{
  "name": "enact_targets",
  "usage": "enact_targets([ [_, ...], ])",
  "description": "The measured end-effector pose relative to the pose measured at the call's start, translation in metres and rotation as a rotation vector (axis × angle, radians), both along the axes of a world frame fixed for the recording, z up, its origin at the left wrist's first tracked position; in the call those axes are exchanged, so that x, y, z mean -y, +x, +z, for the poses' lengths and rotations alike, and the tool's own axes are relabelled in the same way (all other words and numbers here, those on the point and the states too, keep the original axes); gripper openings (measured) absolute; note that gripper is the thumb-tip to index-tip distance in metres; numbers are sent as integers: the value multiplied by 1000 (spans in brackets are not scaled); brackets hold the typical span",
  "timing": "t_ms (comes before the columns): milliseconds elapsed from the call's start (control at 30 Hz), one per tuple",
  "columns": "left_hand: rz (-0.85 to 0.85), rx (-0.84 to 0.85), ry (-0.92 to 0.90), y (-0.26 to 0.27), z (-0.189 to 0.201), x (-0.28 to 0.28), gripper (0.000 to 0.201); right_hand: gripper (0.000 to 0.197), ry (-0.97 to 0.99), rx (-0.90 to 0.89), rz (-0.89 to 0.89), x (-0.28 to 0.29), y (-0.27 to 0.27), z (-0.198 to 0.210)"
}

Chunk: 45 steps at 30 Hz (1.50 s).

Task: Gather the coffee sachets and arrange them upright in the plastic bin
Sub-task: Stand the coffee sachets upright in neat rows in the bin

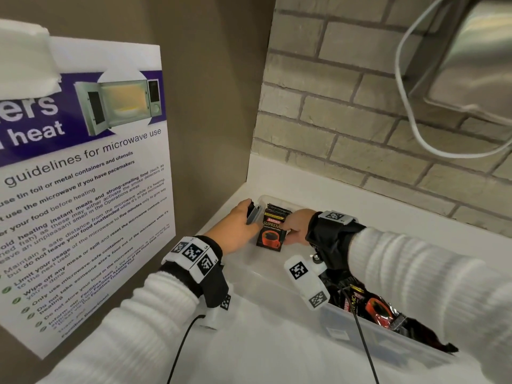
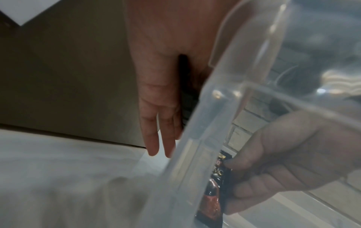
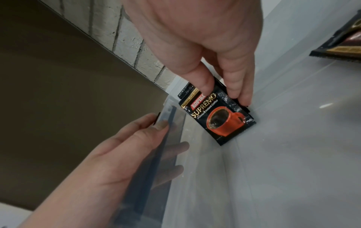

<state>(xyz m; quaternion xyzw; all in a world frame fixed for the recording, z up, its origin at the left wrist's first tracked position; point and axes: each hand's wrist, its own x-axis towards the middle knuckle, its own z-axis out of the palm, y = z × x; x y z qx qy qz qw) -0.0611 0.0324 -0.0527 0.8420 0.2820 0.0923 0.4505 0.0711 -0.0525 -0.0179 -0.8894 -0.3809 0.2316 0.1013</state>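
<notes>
A long translucent plastic bin (image 1: 279, 275) lies on the white counter. At its far end stand several black Kopiko Supremo coffee sachets (image 1: 271, 231), upright against the end wall. My right hand (image 1: 292, 231) pinches the front sachet (image 3: 220, 118) between thumb and fingers (image 3: 243, 95). My left hand (image 1: 246, 217) grips the bin's far end by its rim (image 3: 171, 123), thumb on top. In the left wrist view the left hand (image 2: 162, 123) lies flat along the bin wall (image 2: 215, 108), and the sachet (image 2: 213, 195) shows through it. More sachets (image 1: 371, 306) lie loose at the bin's near end.
A microwave guidelines poster (image 1: 83, 176) hangs on the left wall, close to my left arm. A brick wall (image 1: 360, 120) runs behind the counter (image 1: 263, 342). A white cable (image 1: 410, 106) and a metal appliance (image 1: 471, 65) hang at the upper right.
</notes>
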Motion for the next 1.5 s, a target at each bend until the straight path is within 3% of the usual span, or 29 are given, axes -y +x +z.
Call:
enact_targets([
  [33,-2,9,-1,0,0,0,56,45,20,-44,-82,1,-3,2],
  [100,-2,21,-3,0,0,1,53,44,-18,-14,-62,2,-5,4],
  [200,1,13,0,0,1,1,57,43,-129,69,144,3,1,4],
  [233,2,9,1,0,1,1,57,43,-136,70,112,4,0,8],
  [333,6,-3,2,-2,3,3,60,44,-283,191,342,16,3,17],
  [500,-3,6,10,0,2,3,53,43,-457,317,478,46,24,29],
  [567,-4,-12,16,2,2,3,59,52,-429,218,420,65,32,34],
  [667,1,-8,20,1,1,3,60,74,-627,34,440,84,35,33],
  [800,1,-11,54,2,2,6,57,69,-805,-107,483,100,35,29],
  [933,-1,-8,55,2,3,7,59,49,-723,21,550,105,34,28],
  [1133,4,-57,67,3,5,10,62,32,-493,124,499,113,42,45],
  [1267,8,-69,85,3,3,8,63,24,-260,128,361,123,52,56],
  [1400,0,-90,96,4,2,8,61,11,-155,179,264,132,56,66],
  [1500,24,-130,186,4,4,6,56,15,-29,264,180,137,59,74],
])
